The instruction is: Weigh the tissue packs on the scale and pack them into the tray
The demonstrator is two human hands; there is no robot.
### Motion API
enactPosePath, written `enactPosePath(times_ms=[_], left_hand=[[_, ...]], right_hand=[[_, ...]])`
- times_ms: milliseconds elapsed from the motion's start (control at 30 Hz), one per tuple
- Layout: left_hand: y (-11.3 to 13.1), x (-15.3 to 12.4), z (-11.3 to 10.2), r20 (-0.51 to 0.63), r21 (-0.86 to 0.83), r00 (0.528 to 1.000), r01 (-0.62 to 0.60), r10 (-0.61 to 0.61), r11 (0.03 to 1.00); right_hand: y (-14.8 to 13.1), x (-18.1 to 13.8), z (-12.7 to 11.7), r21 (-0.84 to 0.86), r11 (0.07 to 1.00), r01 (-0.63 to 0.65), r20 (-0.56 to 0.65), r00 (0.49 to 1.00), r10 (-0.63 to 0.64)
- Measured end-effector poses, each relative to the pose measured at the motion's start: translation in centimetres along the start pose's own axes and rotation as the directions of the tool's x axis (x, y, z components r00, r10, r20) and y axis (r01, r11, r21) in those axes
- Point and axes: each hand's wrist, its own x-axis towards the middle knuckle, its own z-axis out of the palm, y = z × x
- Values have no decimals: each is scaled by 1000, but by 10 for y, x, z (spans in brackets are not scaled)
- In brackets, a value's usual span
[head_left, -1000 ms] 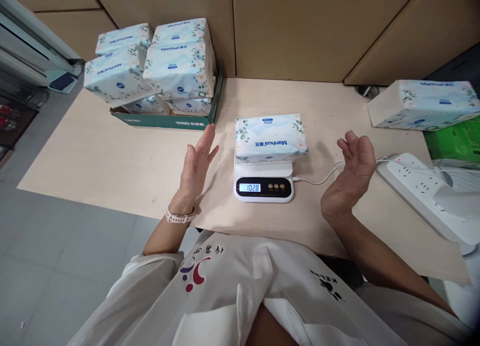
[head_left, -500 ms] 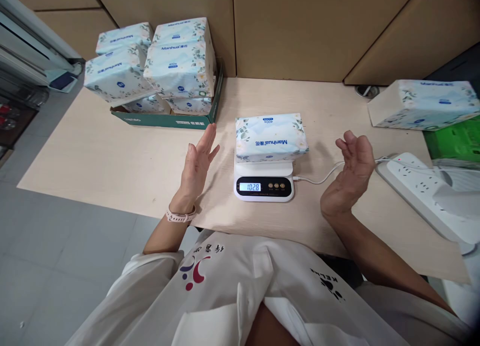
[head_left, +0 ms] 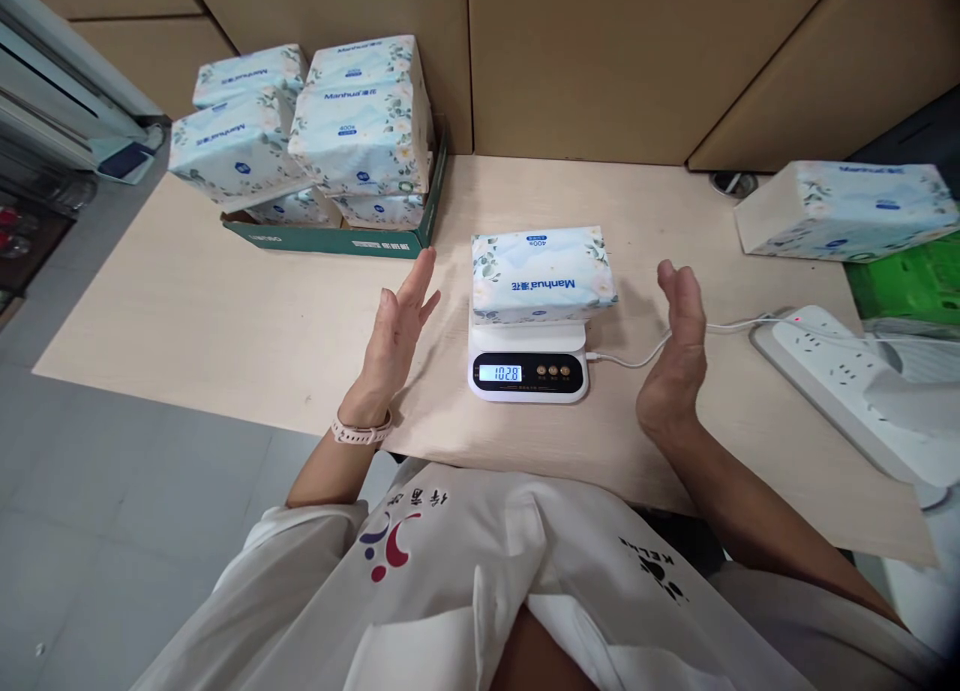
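A floral tissue pack [head_left: 541,274] lies on a small white digital scale [head_left: 528,369] whose lit display reads 102.8. My left hand [head_left: 396,337] hovers just left of the pack, fingers stretched out and empty, a pale watch band on the wrist. Right of the pack my right hand [head_left: 676,349] stands edge-on with the fingers straight and nothing in it. Neither hand touches the pack or the scale.
A green cardboard tray [head_left: 337,237] at the back left holds several stacked tissue packs. Another tissue pack [head_left: 847,209] lies at the right on a green box [head_left: 911,286]. A white power strip [head_left: 840,386] with the scale's cable sits near the right edge. Wooden cabinets back the table.
My right hand has straightened from a loose curl and moved left, closer to the tissue pack. The left hand and the scale reading are unchanged.
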Motion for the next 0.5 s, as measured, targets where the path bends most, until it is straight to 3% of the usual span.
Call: enactPosePath(times_ms=[167, 500], left_hand=[[2, -5, 0, 90, 76, 995, 24, -31, 997], [5, -13, -2, 204, 164, 976, 48, -81, 985]], right_hand=[[-12, 0, -2, -110, 988, -111, 143, 982, 126], [-14, 1, -3, -132, 978, -160, 243, 952, 188]])
